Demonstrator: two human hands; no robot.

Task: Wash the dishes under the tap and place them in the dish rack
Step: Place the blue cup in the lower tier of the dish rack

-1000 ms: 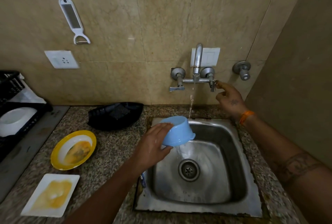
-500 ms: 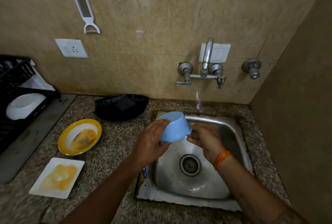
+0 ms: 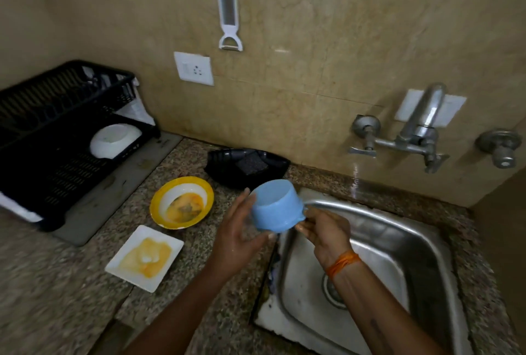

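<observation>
Because it looks like thin, wet plastic, the blue bowl is judged light, stiff and slippery, best taken at its rim or small side lug. It is held upside down, tilted, above the sink's left edge. The left hand is spread against its side with straight fingers; the right hand is pinched on the rim.

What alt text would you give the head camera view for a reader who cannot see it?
Two hands hold an upturned blue bowl over the edge of a steel sink: the left hand cups it and the right hand pinches its rim. Two soiled plates lie on the counter near a black dish rack.
</observation>
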